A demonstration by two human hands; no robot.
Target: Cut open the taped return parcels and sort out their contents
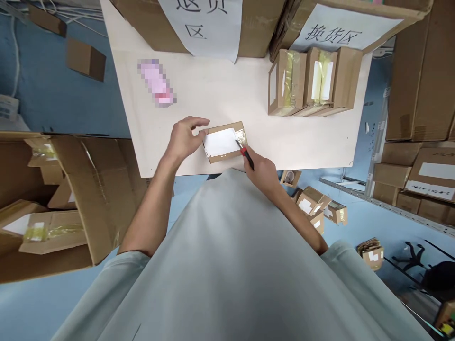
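A small cardboard box (232, 155) with a white label (219, 142) and shiny tape at its right end lies near the front edge of the white table (213, 90). My left hand (185, 138) grips the box's left end, thumb at its edge and index finger by its far corner. In my right hand (262, 168) is a utility knife (246, 155) with a red and black handle. Its blade points at the label's right edge, beside the tape. Whether the blade cuts into anything is too small to tell.
Several taped boxes (320, 83) stand at the table's right, before large cartons with paper signs (213, 23). A pink blurred item (156, 83) lies at the back left. An open carton (103, 199) holding boxes stands left. More boxes (313, 203) lie on the floor at right.
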